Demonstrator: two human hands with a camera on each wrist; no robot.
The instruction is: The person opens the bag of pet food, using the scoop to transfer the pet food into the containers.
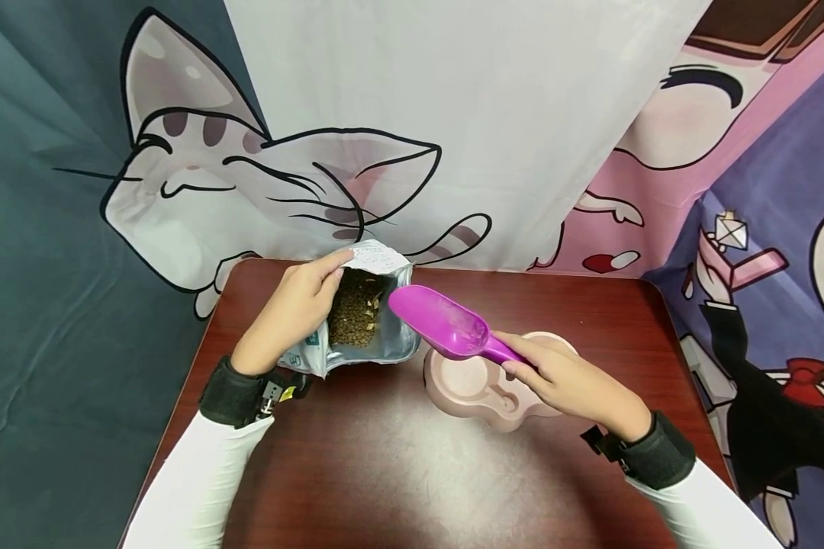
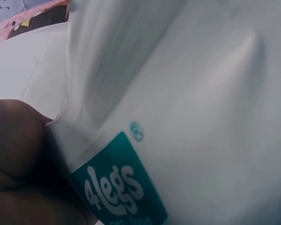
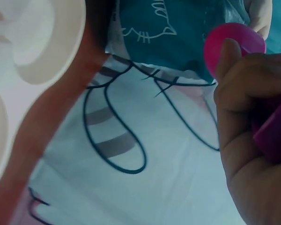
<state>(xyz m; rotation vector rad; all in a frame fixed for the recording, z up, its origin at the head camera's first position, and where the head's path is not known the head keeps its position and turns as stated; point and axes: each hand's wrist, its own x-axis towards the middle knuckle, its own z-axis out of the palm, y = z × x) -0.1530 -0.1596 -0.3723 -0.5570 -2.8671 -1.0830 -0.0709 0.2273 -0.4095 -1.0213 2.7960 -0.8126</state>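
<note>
An open bag of pet food [image 1: 401,347] stands at the table's back, brown kibble [image 1: 353,316] showing inside. My left hand [image 1: 302,305] pinches the bag's upper edge at its left. Close up in the left wrist view, the white bag wall [image 2: 201,117] carries a teal "4Legs" label [image 2: 119,183]. By its handle, my right hand [image 1: 559,374] holds a purple scoop [image 1: 446,320], its blade pointing left beside the bag's mouth. Bare plastic shows inside the blade. The right wrist view shows the right hand [image 3: 257,103] wrapped round the scoop [image 3: 234,44], partly out of frame.
Below the scoop and right hand, a beige pet bowl [image 1: 463,404] with round hollows sits right of the bag. The brown table [image 1: 412,488] meets a cat-printed cloth [image 1: 508,114] at its back edge. Dark bands circle both wrists.
</note>
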